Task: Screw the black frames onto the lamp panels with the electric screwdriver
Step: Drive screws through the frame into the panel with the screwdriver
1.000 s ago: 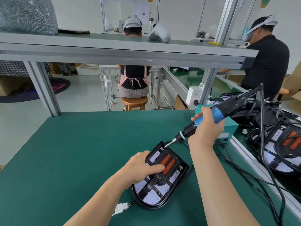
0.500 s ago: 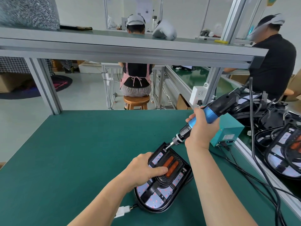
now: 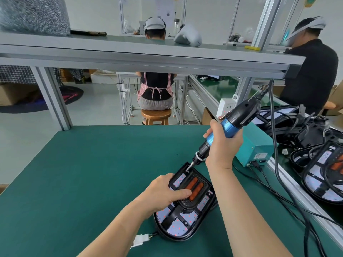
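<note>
Tilted steeper than before, the electric screwdriver (image 3: 231,125) is gripped by the right hand (image 3: 222,147), its bit set at the far end of the lamp panel (image 3: 178,230), which is gripped by the left hand (image 3: 163,191).

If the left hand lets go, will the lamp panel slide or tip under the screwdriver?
It may slide: the screwdriver presses slanted on the far end of the lamp panel, which lies flat on the mat. Tipping seems unlikely, since it is wide and low. It looks stiff, like hard plastic.
</note>
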